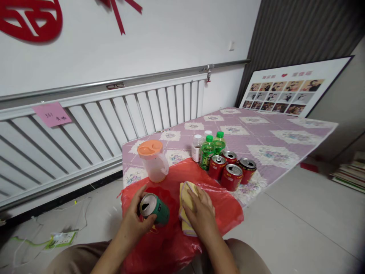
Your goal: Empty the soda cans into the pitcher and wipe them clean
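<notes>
An opened green can [162, 214] is held in my left hand [138, 215], tilted over a red plastic sheet [173, 177]. My right hand [200, 210] rests on a folded yellow cloth [186, 227], its fingers bent over the cloth's upper side. Just behind the can stands a clear pitcher [155, 167] with an orange lid. To the right of the pitcher are several red cans [232, 177], with green-capped bottles [207, 154] and a white-capped bottle [196, 148] close behind them.
A patterned purple tablecloth [256, 133] covers the table under the sheet. Behind it runs a white radiator [137, 114]. A photo board [285, 89] leans at the back right. On the floor at left lies a power strip [61, 239] with cables.
</notes>
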The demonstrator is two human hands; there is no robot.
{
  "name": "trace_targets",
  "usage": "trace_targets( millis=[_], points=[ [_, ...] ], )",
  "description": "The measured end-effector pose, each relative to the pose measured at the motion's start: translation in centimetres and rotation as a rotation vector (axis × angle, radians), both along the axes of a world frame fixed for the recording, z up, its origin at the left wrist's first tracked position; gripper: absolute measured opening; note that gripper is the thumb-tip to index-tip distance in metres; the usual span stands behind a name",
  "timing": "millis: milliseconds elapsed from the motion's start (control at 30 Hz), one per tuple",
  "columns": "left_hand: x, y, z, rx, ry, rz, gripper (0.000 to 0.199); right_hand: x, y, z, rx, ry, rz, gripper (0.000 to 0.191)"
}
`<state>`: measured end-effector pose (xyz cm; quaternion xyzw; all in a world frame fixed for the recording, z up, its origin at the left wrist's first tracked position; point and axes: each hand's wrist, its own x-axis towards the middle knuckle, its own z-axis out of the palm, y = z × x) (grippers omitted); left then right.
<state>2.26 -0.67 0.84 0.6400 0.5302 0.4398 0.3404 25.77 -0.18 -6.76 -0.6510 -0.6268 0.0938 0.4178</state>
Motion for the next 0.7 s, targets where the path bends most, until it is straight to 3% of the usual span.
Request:
trace_targets(
  millis=[67, 200, 300, 400, 700],
  points=[
    [0.2, 0.0, 0.1, -0.002, -0.005, 0.019, 0.078, -0.5, -0.4, 0.9, 0.096, 0.007, 0.035, 0.049],
    [0.7, 0.2, 0.4, -0.017, -0.011, 0.036, 0.079, -2.6, -1.4, 1.6, 0.271, 0.055, 0.238, 0.068],
    [1.2, 0.3, 0.7, -0.018, -0.017, 0.039, 0.081, -4.8, -1.9, 1.2, 0.283, 0.076, 0.336, 0.082],
    [1.8, 0.2, 1.0, -0.026, -0.034, 0.026, 0.082, -6.5, -1.9, 0.7, 0.247, 0.124, 0.342, 0.088],
    [2.7, 0.2, 1.6, -0.066, -0.085, -0.056, 0.079, -6.8, -1.9, 1.5, 0.079, 0.476, 0.362, 0.067]
  ],
)
